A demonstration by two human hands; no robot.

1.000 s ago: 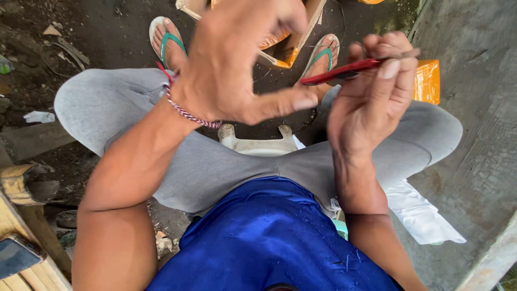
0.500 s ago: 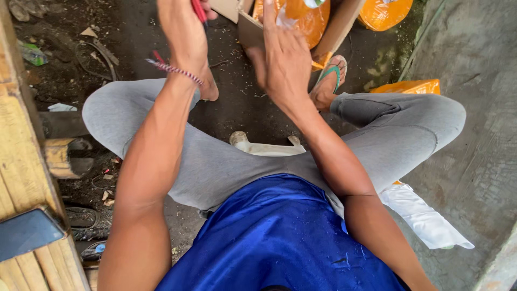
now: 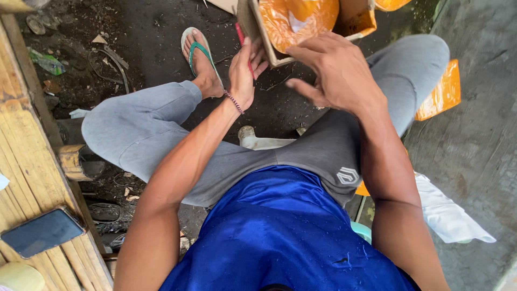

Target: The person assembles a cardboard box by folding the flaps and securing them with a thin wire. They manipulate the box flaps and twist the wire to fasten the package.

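The left hand point(image 3: 243, 73) is closed around one slim red tool point(image 3: 244, 47), its thumb and fingers pinching the shaft just beside the near corner of a cardboard box point(image 3: 257, 33); a beaded bracelet point(image 3: 233, 101) circles that wrist. The right hand point(image 3: 333, 73) grasps nothing: its fingers are spread and curled loosely, hovering just in front of the box's near rim. The one box stands on the dark dirt ground between the knees, and inside it lies one orange plastic package point(image 3: 297, 19), glossy and crumpled. Three more orange packages show outside it: one at the top edge beyond the box point(image 3: 392, 4), one flat against the grey concrete point(image 3: 442, 92) beside the right knee, and a sliver under the right thigh point(image 3: 362, 189). One green flip-flop point(image 3: 198, 53) is worn on the left foot. One dark phone point(image 3: 42, 231) lies on the bamboo bench point(image 3: 24, 161) at left, and one white cloth point(image 3: 449, 210) lies on the concrete at right
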